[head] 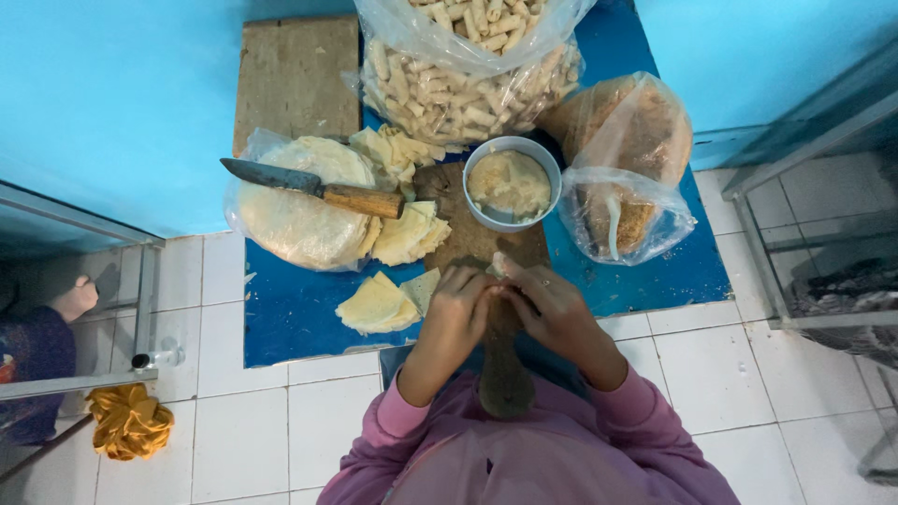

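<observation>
At the far left of the frame a yellow cloth (pixel 129 421) lies on the tiled floor. Left of centre, a knife (pixel 309 187) rests across a bagged stack of wrappers (pixel 295 220). Below it, cut wrappers (pixel 377 305) sit on the blue counter (pixel 290 318). At centre your left hand (pixel 456 304) and right hand (pixel 552 309) meet, wrists bent inward over a wooden board (pixel 472 238), fingers curled closed on a small roll (pixel 499 266) pinched between them. Just above, a bowl (pixel 512 183) of filling. To its right, a bag of crumbs (pixel 627 168).
</observation>
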Demonstrator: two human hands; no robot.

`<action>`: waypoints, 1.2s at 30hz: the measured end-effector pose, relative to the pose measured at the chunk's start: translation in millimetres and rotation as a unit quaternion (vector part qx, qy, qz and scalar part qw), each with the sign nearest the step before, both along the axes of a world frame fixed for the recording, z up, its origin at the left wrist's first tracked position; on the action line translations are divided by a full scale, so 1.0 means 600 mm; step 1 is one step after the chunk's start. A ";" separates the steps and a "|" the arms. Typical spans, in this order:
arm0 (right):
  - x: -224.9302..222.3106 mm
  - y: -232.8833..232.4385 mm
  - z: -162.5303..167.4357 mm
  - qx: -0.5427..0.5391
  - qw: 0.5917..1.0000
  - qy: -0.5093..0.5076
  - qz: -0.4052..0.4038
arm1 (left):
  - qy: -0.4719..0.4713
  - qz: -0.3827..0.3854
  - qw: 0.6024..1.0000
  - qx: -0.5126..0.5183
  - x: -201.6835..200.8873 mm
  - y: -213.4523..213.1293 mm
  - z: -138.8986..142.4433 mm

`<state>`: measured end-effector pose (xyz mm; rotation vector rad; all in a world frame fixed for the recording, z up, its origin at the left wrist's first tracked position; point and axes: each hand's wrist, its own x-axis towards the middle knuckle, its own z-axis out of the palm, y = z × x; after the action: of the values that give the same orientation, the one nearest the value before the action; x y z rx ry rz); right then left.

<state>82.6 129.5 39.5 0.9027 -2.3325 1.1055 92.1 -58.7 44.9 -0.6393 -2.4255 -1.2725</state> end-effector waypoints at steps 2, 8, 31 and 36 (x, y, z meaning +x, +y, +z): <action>-0.005 0.000 -0.001 0.004 0.999 -0.043 -0.018 | 0.000 -0.013 1.000 0.011 0.004 -0.003 0.003; -0.010 -0.007 -0.004 -0.045 0.997 -0.056 -0.030 | 0.009 0.000 1.000 -0.006 -0.001 0.005 0.001; -0.008 -0.022 0.001 0.076 0.987 0.068 -0.121 | -0.015 -0.019 0.999 0.021 -0.032 -0.004 -0.005; -0.017 -0.030 -0.016 0.078 0.978 0.084 -0.172 | -0.004 0.030 0.999 -0.019 -0.032 0.007 -0.008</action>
<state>72.7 111.4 29.9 0.5853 -2.3408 0.6867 73.1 -54.8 40.2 -0.5679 -2.4618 -1.2120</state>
